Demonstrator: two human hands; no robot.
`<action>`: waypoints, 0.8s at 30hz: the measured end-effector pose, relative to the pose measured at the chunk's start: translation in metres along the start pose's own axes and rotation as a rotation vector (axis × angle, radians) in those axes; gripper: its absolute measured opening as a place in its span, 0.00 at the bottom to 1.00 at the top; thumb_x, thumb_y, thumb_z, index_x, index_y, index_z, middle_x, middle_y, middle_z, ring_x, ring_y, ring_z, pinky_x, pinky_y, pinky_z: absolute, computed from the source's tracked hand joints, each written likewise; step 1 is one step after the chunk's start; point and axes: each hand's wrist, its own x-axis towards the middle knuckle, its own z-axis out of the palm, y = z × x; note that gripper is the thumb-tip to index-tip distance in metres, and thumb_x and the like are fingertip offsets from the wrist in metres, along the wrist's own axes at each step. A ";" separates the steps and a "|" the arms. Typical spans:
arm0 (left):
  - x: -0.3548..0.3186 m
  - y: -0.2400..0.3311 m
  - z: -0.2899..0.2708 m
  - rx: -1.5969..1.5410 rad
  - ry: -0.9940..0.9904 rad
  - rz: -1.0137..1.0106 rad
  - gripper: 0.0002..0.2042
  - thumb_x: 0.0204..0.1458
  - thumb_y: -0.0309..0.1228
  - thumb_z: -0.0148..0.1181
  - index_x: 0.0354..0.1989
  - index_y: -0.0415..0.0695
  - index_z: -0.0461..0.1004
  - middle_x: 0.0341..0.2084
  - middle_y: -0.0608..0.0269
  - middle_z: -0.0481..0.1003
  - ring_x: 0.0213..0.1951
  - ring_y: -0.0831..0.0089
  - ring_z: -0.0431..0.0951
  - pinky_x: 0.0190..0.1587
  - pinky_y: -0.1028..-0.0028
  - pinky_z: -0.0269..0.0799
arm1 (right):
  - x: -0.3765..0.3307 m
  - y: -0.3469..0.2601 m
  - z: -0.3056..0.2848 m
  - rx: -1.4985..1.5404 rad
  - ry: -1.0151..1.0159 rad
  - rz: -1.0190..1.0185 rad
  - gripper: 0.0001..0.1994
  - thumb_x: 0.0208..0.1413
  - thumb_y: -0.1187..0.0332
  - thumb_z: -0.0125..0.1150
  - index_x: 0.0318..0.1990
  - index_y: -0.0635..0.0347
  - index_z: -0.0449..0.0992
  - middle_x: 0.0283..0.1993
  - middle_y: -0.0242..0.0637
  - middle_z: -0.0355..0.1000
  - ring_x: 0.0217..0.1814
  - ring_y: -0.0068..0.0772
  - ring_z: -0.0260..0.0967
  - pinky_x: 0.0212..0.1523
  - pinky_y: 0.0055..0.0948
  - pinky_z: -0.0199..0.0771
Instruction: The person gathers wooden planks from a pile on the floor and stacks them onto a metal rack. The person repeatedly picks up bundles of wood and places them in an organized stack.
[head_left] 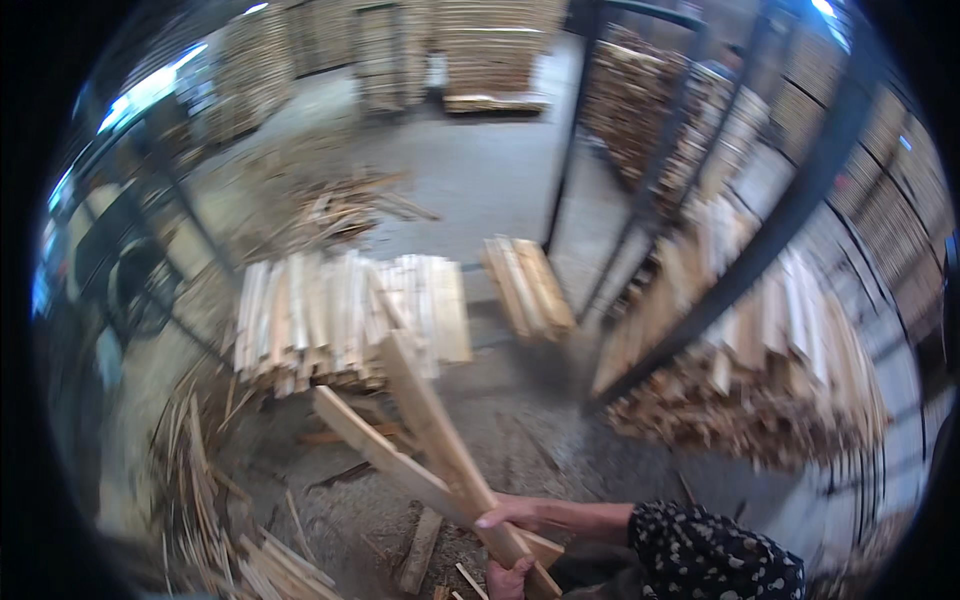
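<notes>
Two long wooden boards cross in front of me at the bottom centre. The upper board [437, 425] slants away from me, up and to the left. Beneath it, the second board [375, 445] points further left. My right hand [508, 510], reaching in from the right out of a dark patterned sleeve, is closed around the boards near their crossing. Lower down, my left hand [509, 578] grips the near end of the upper board, its fingers partly cut off by the picture's edge. The crossing hides part of the second board.
A wide stack of pale boards [350, 310] lies ahead, with a smaller bundle [527, 285] to its right. Dark metal posts [745, 255] stand before a large wood pile [745, 370] at right. Thin offcuts [195, 480] litter the floor at left.
</notes>
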 end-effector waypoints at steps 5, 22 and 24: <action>-0.029 -0.006 0.053 0.213 -0.131 -0.010 0.12 0.47 0.30 0.57 0.38 0.38 0.68 0.28 0.63 0.71 0.29 0.75 0.71 0.31 0.74 0.67 | -0.122 -0.031 0.057 -0.296 -0.001 -0.391 0.40 0.39 0.58 0.66 0.58 0.64 0.50 0.43 0.41 0.62 0.43 0.27 0.62 0.39 0.27 0.67; -0.076 -0.001 0.401 0.798 -1.122 0.638 0.13 0.47 0.33 0.56 0.38 0.39 0.70 0.32 0.53 0.72 0.35 0.64 0.74 0.38 0.67 0.68 | -0.501 -0.045 -0.013 -0.036 0.972 -1.302 0.36 0.38 0.66 0.69 0.53 0.61 0.51 0.46 0.40 0.64 0.45 0.29 0.65 0.47 0.32 0.68; -0.092 -0.010 0.448 0.712 -1.173 0.760 0.13 0.49 0.37 0.54 0.34 0.39 0.73 0.32 0.50 0.73 0.35 0.61 0.75 0.37 0.66 0.68 | -0.537 -0.035 -0.043 -0.075 1.056 -1.317 0.42 0.33 0.62 0.73 0.54 0.62 0.51 0.46 0.39 0.64 0.45 0.29 0.65 0.47 0.31 0.67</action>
